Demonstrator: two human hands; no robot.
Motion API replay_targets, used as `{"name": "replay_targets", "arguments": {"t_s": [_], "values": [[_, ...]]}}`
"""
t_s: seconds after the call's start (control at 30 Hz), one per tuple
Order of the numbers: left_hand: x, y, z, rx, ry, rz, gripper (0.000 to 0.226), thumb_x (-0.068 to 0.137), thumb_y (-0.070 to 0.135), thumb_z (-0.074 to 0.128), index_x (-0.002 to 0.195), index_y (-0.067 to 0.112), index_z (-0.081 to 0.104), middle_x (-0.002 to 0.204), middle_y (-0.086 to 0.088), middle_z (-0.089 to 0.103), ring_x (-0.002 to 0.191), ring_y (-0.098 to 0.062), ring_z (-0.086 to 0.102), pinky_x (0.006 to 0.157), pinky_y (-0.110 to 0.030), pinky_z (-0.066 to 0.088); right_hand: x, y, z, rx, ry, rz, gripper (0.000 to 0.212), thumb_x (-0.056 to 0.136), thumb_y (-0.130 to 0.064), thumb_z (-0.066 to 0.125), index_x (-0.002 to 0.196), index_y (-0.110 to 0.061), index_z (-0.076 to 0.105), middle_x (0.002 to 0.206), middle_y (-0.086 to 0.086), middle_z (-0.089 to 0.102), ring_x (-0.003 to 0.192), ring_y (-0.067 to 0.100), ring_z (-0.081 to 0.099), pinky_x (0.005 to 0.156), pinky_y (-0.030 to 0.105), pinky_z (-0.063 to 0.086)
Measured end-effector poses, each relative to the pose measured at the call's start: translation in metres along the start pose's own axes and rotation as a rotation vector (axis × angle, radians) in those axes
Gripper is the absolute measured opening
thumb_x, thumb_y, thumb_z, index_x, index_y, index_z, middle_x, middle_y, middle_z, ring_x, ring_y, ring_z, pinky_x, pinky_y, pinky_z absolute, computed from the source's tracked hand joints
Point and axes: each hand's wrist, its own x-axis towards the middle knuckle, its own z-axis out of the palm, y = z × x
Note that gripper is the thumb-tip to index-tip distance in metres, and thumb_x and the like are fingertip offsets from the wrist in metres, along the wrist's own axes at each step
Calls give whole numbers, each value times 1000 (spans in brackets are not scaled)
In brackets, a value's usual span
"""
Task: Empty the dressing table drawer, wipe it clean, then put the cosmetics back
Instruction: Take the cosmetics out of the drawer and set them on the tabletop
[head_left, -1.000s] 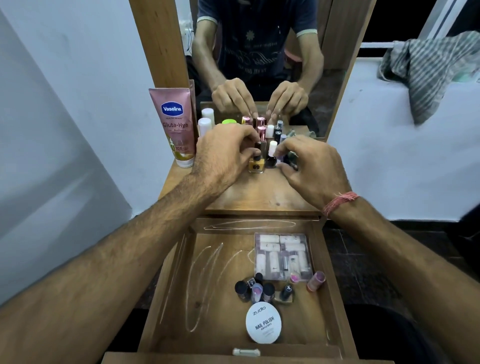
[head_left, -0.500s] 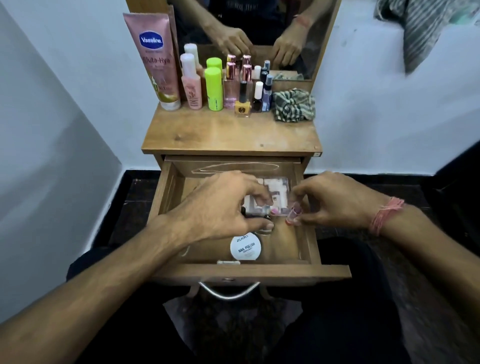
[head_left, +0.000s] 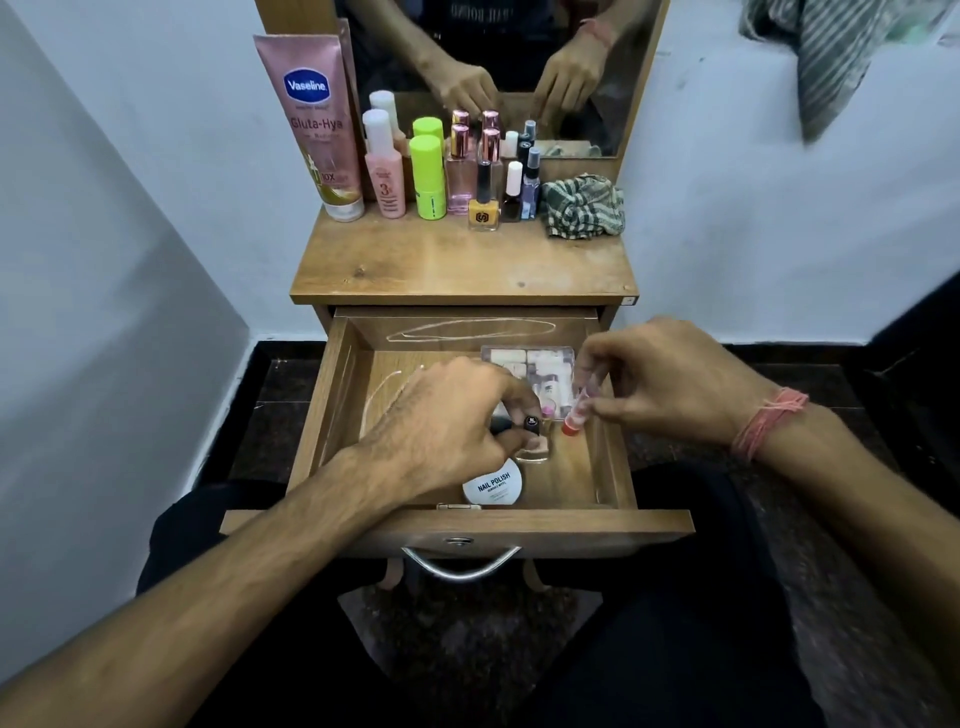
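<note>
The wooden drawer (head_left: 332, 415) is pulled out below the dressing table top (head_left: 457, 265). Inside it my left hand (head_left: 447, 431) is closed around small dark-capped nail polish bottles (head_left: 531, 422). My right hand (head_left: 660, 379) pinches a small pink tube with a red end (head_left: 575, 415) just above the drawer's right side. A clear case of small white items (head_left: 535, 364) lies at the back of the drawer. A round white nail polish remover tub (head_left: 493, 486) sits near the front. Part of the bottle cluster is hidden under my left hand.
Along the mirror stand a pink Vaseline tube (head_left: 319, 130), a pink pump bottle (head_left: 384, 176), a green stick (head_left: 428, 176), perfume bottles (head_left: 461, 171) and a yellow nail polish (head_left: 483, 208). A checked cloth (head_left: 582, 208) lies at the right. White chalky streaks mark the drawer bottom.
Both hands came down from the bottles on the table top into the drawer. The left closed on the small bottles; the right picked the pink tube up off the drawer bottom.
</note>
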Motion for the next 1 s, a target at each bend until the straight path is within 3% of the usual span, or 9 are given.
{"name": "replay_targets", "arguments": {"t_s": [0.1,0.2,0.27,0.33,0.43,0.53,0.6,0.73,1.0], "values": [[-3,-1,-16,-168,37,-83,25,87,54,91,108,44,82,90,32,75,68,8,64,75,-25,59,4,-1,-20,126,80,-11,24,81,-30,92,92,-33,71,84,-19,75,75,-8,67,67,24,55],[3,-7,-41,-323,115,-109,23,87,44,95,106,38,84,89,25,79,62,16,61,64,-12,49,19,-3,-40,211,206,-21,25,81,-23,93,92,-30,72,85,-14,76,73,-3,73,70,22,61],[12,-15,-61,-411,170,-104,23,88,39,95,108,33,85,89,20,81,65,17,63,67,-8,49,35,-5,-49,244,319,-24,22,82,-20,93,92,-27,74,85,-15,76,76,-2,75,72,24,64],[26,-24,-79,-409,251,-97,22,89,38,94,108,31,84,92,20,80,67,14,63,67,-20,55,54,-7,-54,274,419,-24,19,83,-17,93,90,-24,76,84,-14,77,77,-3,76,73,24,65],[50,-39,-100,-327,366,-123,23,90,40,93,110,33,84,94,21,78,66,20,58,60,-14,42,84,-9,-53,315,526,-11,16,83,-17,93,89,-20,78,86,-10,78,78,1,77,75,28,67],[71,-53,-111,-245,466,-141,22,89,44,93,108,36,85,93,23,77,85,10,67,74,-19,52,114,-7,-46,309,605,25,15,82,-16,93,88,-20,79,86,-8,78,79,6,76,76,33,67],[82,-61,-114,-185,501,-139,21,90,43,92,109,36,84,96,24,76,95,2,70,84,-25,57,130,-5,-42,281,639,45,13,83,-13,90,89,-19,81,86,-8,78,78,5,75,76,33,67],[102,-73,-115,-91,555,-112,26,92,43,91,115,33,84,104,20,77,104,0,70,88,-23,54,153,1,-35,235,661,80,10,85,-15,90,91,-20,83,87,-7,79,79,4,74,80,33,67],[121,-88,-113,-81,571,-140,26,91,42,92,114,31,84,97,21,76,102,-3,73,93,-31,61,170,6,-28,260,677,89,11,87,-16,89,98,-18,85,92,-5,80,81,3,75,82,28,67]]}}
